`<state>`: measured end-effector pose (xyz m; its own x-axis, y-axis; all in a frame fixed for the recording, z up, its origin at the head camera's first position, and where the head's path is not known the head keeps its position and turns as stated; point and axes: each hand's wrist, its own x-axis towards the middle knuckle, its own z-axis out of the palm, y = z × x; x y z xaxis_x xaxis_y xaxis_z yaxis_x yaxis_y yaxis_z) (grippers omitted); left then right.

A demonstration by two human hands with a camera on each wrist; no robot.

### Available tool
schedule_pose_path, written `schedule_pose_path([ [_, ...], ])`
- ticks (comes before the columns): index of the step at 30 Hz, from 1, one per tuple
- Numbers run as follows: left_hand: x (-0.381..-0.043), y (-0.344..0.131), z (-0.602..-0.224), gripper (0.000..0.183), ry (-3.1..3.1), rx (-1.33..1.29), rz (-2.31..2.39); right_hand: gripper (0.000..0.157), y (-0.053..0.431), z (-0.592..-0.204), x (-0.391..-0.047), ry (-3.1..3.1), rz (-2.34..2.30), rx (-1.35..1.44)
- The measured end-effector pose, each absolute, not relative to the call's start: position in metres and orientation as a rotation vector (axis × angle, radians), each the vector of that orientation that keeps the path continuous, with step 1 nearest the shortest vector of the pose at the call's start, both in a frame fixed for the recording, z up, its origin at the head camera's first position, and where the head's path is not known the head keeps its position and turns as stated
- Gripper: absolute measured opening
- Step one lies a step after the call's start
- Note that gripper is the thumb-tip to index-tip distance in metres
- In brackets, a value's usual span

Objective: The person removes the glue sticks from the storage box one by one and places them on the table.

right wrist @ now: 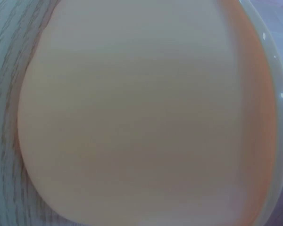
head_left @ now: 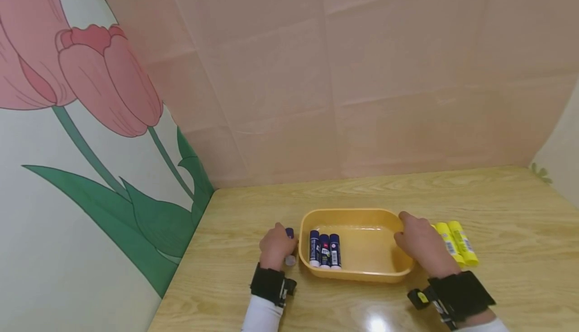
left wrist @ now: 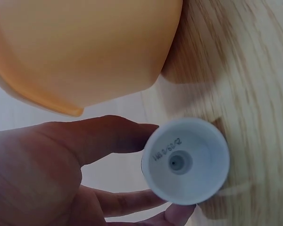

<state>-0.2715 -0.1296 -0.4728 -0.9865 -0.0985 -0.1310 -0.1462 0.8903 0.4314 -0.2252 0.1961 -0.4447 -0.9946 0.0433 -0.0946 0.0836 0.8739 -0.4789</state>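
Note:
My left hand (head_left: 277,245) pinches a dark blue glue stick (head_left: 290,232) just left of the yellow-orange plastic basket (head_left: 353,275). In the left wrist view the white round base of this glue stick (left wrist: 203,181) faces the camera, with thumb and fingers on either side. At the basket's right rim, my right hand (head_left: 420,244) grips the edge, its thumb over the inner side. Three blue glue sticks (head_left: 324,250) with white bases lie side by side at the left end inside the basket. The right wrist view shows only the basket wall (right wrist: 141,113) up close, with no fingers visible.
Several yellow glue sticks (head_left: 457,244) lie on the wooden table (head_left: 520,221) right of the basket, partly behind the right hand. A pinkish covering (head_left: 362,80) hangs at the back, and a wall with painted tulips (head_left: 108,80) borders the left side.

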Motion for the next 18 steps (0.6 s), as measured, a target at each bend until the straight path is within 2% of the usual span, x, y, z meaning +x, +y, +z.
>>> schedule_pose_path([
  [8, -0.2715, -0.1285, -0.4739, 0.055, 2.949, -0.19, 0.679, 0.051, 0.1958, -0.4445, -0.2247, 2.959, -0.758, 0.11],
  [15, -0.2746, -0.1279, -0.4743, 0.04, 2.936, -0.171, 0.654, 0.051, 0.1964, -0.4456, -0.2264, 2.952, -0.764, 0.122],
  [18, -0.2746, -0.1275, -0.4744, 0.039, 2.934, -0.176, 0.632, 0.051, 0.1966, -0.4465, -0.2273, 2.952, -0.767, 0.122],
])
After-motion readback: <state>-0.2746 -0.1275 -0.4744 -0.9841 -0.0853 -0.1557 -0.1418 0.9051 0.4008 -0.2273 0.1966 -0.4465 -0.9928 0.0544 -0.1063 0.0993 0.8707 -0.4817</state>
